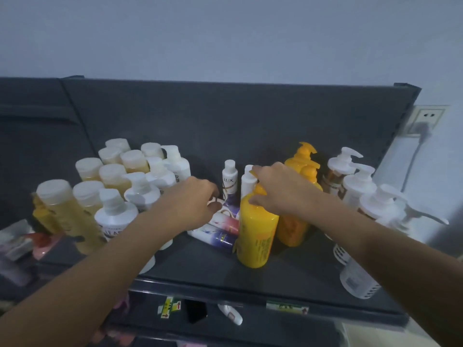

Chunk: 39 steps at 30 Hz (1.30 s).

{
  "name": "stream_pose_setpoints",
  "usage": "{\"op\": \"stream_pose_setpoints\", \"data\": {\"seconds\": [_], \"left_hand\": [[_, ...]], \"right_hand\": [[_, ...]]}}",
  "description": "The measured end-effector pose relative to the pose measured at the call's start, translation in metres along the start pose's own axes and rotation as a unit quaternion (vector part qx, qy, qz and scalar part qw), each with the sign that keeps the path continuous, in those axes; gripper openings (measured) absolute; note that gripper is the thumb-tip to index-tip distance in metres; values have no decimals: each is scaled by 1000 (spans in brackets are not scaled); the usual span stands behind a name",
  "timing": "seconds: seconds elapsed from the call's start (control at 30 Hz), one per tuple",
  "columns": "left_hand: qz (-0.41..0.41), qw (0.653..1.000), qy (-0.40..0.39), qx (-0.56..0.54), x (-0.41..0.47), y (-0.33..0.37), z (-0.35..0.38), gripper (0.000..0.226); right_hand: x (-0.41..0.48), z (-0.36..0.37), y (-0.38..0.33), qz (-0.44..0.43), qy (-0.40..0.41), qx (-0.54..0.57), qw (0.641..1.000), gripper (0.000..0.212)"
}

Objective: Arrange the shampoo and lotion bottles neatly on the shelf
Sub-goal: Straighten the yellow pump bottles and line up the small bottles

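right hand [278,190] clasping the pump top of the nearest of three yellow bottles [256,236], left hand [194,200] curled on fallen bottles [223,227] – at least three – just beside it, dark shelf [200,269]

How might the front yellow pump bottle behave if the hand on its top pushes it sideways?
The yellow pump bottle stands tall on a narrow base, so it may tip. The right hand is at its pump, so a push acts high. It looks full, probably fairly heavy.
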<state>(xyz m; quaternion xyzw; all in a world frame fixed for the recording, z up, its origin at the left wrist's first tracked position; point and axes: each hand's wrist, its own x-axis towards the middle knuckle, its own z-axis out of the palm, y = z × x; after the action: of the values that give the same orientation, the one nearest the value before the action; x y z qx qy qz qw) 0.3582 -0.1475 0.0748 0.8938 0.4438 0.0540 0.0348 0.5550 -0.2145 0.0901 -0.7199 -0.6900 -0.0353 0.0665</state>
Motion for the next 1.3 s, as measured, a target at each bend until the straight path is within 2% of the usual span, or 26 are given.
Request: {"op": "stream_pose_setpoints", "data": {"seconds": [0.1,0.27,0.43,0.57,0.7,0.77,0.83,0.93,1.1,1.23,1.3], "left_hand": [[1,1000,-19,21,-3,-1,4,32],[-10,997,-39,59,-8,-8,16,26],[-24,994,-64,91,-11,-16,36,31],[-27,990,-88,110,-9,-22,54,35],[-26,987,-103,120,-3,-30,71,34],[-16,986,-105,127,2,-34,79,28],[6,985,-104,136,10,-39,87,26],[26,981,-120,147,23,-49,102,38],[45,971,-168,165,32,-59,118,67],[66,963,-174,195,25,-63,115,53],[70,961,-190,189,20,-66,117,52]], "right_hand": [[-10,-6,12,26,-15,3,1000,56],[-40,-22,33,41,-45,8,998,74],[-60,-28,59,75,-55,-23,995,67],[-64,-28,76,89,-63,-20,994,73],[-54,-30,73,87,-89,-63,990,71],[-50,-30,64,89,-69,-115,987,69],[-42,-30,47,80,-12,-136,987,61],[-20,-24,13,36,32,-50,998,49],[40,32,-33,15,-18,-5,1000,31],[89,83,-58,3,-116,104,988,27],[109,108,-71,-4,-141,113,984,30]]}}
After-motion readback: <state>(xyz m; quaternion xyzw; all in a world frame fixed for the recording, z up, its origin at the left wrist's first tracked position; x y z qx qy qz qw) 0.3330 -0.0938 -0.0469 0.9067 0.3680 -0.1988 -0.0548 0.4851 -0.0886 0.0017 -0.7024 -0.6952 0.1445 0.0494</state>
